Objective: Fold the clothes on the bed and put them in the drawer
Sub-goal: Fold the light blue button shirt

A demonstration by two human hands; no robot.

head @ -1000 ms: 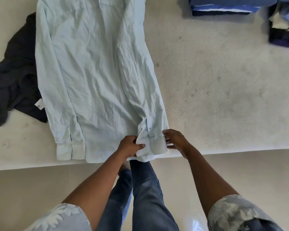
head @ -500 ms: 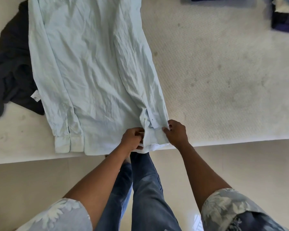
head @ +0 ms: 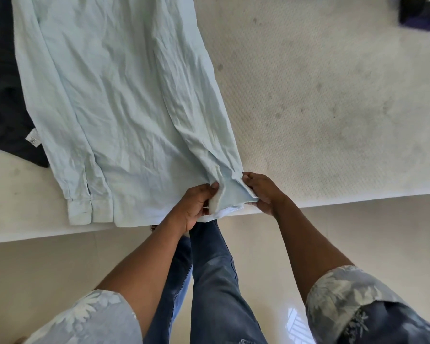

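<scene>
A wrinkled pale blue long-sleeved shirt (head: 119,95) lies flat on the cream mattress (head: 333,108), its hem at the near edge and both sleeves folded in along its sides. My left hand (head: 195,207) and my right hand (head: 261,192) both pinch the right sleeve's cuff at the shirt's bottom right corner, bunching the cloth a little off the bed. The left sleeve's cuff (head: 90,207) rests flat near the bed's edge.
A crumpled black garment (head: 3,108) with a white tag lies left of the shirt, partly under it. A dark folded pile (head: 422,13) sits at the far right corner. My jeans and the glossy tiled floor (head: 35,281) fill the view below the bed's edge.
Both hands have closed in on the right cuff and lifted it slightly, bunching it. The view has tilted down, so the folded piles at the top have mostly left the frame.
</scene>
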